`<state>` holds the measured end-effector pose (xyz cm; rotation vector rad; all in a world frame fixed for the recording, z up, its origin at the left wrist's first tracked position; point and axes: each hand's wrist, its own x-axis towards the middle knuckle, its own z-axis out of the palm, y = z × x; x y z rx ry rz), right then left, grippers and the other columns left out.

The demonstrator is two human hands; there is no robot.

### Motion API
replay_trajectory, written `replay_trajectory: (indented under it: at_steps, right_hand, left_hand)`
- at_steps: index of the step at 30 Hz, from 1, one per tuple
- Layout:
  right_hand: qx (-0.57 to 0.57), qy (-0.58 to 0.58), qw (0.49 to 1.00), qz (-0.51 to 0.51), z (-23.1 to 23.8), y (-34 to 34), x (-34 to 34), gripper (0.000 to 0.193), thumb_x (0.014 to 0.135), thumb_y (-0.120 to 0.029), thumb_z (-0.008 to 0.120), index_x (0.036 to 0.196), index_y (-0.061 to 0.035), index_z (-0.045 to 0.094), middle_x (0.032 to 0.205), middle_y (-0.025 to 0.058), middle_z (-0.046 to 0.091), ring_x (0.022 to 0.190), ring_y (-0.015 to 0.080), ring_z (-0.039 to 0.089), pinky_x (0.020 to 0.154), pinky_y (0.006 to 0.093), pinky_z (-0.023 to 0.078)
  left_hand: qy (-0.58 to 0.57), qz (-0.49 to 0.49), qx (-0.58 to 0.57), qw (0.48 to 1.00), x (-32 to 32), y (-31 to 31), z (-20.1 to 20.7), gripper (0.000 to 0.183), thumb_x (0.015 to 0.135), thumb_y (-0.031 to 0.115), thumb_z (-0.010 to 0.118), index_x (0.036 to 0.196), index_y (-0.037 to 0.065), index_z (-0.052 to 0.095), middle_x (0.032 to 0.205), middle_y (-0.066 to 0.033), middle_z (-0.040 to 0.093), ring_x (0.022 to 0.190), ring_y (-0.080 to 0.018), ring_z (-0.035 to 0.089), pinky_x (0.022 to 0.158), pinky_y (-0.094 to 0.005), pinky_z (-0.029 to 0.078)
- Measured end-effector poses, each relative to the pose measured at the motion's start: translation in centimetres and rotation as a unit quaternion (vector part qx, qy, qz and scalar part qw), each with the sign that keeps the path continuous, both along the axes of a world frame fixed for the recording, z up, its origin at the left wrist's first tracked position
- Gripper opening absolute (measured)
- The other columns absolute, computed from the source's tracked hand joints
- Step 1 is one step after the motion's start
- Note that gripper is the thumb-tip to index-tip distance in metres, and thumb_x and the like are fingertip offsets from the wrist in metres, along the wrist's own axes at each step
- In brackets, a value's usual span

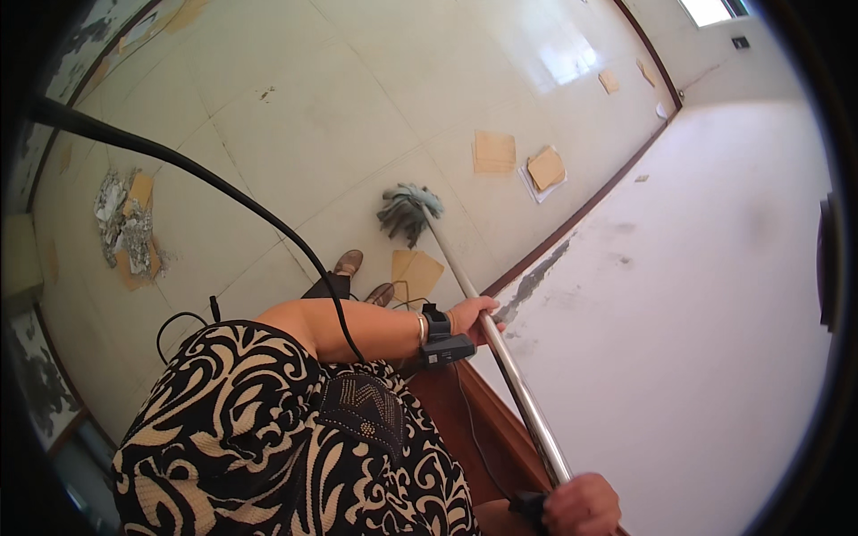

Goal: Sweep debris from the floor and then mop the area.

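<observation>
A long metal pole runs down to the right from a mop (pixel 409 213) with grey-green strands resting on the floor. My left hand (pixel 474 318), its arm stretched out, is closed around the middle of the mop handle (pixel 527 402). Close to the lower edge, my right hand (pixel 582 505) grips the handle's upper end in a fist. On my left wrist are a bangle and a black strapped device (pixel 445 344). Brown shoes (pixel 349 263) stand just left of the mop head, beside a tan sheet (pixel 417 272).
Grey rubble (pixel 128 219) with tan pieces lies on the tiled floor at left. More tan sheets (pixel 494 152) and a tan-and-white stack (pixel 544 171) lie right of the mop. A stained white wall (pixel 679 295) borders the right side. A black cable (pixel 223 186) crosses the view.
</observation>
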<state>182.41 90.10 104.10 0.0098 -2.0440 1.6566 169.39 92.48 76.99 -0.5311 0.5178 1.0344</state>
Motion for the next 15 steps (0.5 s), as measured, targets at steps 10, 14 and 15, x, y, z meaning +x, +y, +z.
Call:
replay_trajectory:
  at_steps: [10, 14, 15]
  right_hand:
    - [-0.116, -0.163, 0.863, -0.464, 0.0, -12.6, 4.9, 0.034, 0.075, -0.031, 0.051, 0.096, -0.0030, 0.051, 0.079, 0.0149, 0.051, 0.080, 0.0240, 0.049, 0.081, 0.0431, 0.035]
    - [-0.239, -0.536, 0.629, -0.510, -0.1, -14.8, 5.8, 0.025, 0.077, -0.016, 0.050, 0.098, -0.0022, 0.051, 0.082, 0.0133, 0.053, 0.075, 0.0180, 0.051, 0.067, 0.0300, 0.041]
    - [-0.418, -0.512, 0.530, -0.532, -0.7, -15.4, 6.1, 0.024, 0.078, -0.013, 0.049, 0.098, -0.0007, 0.052, 0.083, 0.0125, 0.054, 0.073, 0.0173, 0.052, 0.062, 0.0272, 0.042]
  left_hand:
    - [0.093, -0.205, -0.109, 0.968, 3.2, -4.6, -2.1, 0.031, 0.082, 0.024, 0.046, 0.095, -0.004, 0.042, 0.081, -0.0162, 0.056, 0.060, -0.0229, 0.058, 0.051, -0.0351, 0.051]
    - [0.116, -0.247, -0.128, 0.953, 5.0, -5.8, -2.9, 0.036, 0.084, 0.023, 0.041, 0.105, -0.005, 0.035, 0.085, -0.0185, 0.055, 0.065, -0.0263, 0.058, 0.054, -0.0372, 0.051]
    - [0.113, -0.253, -0.128, 0.952, 5.4, -5.9, -3.7, 0.038, 0.084, 0.023, 0.040, 0.108, -0.005, 0.033, 0.085, -0.0191, 0.054, 0.066, -0.0271, 0.058, 0.055, -0.0378, 0.051]
